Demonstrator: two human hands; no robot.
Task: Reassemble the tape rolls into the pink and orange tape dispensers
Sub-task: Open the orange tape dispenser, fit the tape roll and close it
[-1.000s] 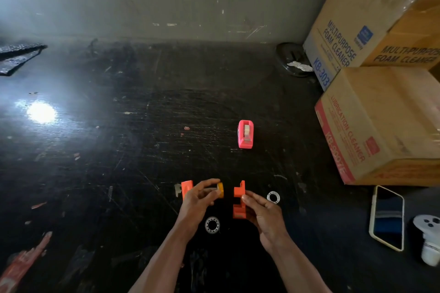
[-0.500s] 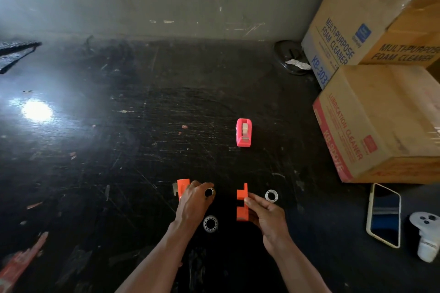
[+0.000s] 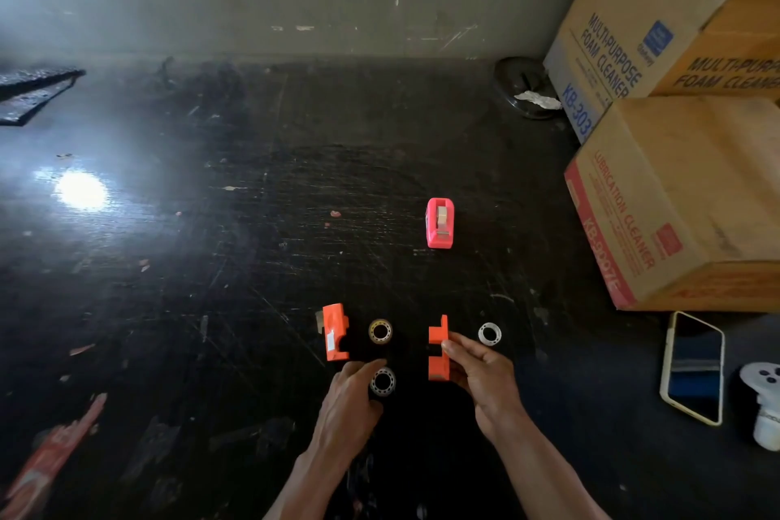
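Note:
The pink dispenser (image 3: pixel 440 222) stands assembled on the dark floor with a tape roll inside. Nearer to me the orange dispenser lies in two halves. Its left half (image 3: pixel 334 332) rests alone on the floor. Its right half (image 3: pixel 437 346) stands upright, gripped by my right hand (image 3: pixel 481 376). A yellowish tape roll (image 3: pixel 380 331) lies between the halves. A clear roll (image 3: pixel 383 381) lies just below it, with the fingertips of my left hand (image 3: pixel 350 401) touching its left edge. A white core ring (image 3: pixel 489 334) lies right of the held half.
Stacked cardboard boxes (image 3: pixel 675 198) fill the right side. A phone (image 3: pixel 692 367) and a white controller (image 3: pixel 764 401) lie near them. A black round lid (image 3: pixel 523 87) sits by the wall. A red wrapper (image 3: pixel 46 460) lies at the lower left.
My left hand has set the yellowish roll down between the orange halves and drawn back to the clear roll. My right hand keeps its grip on the right half.

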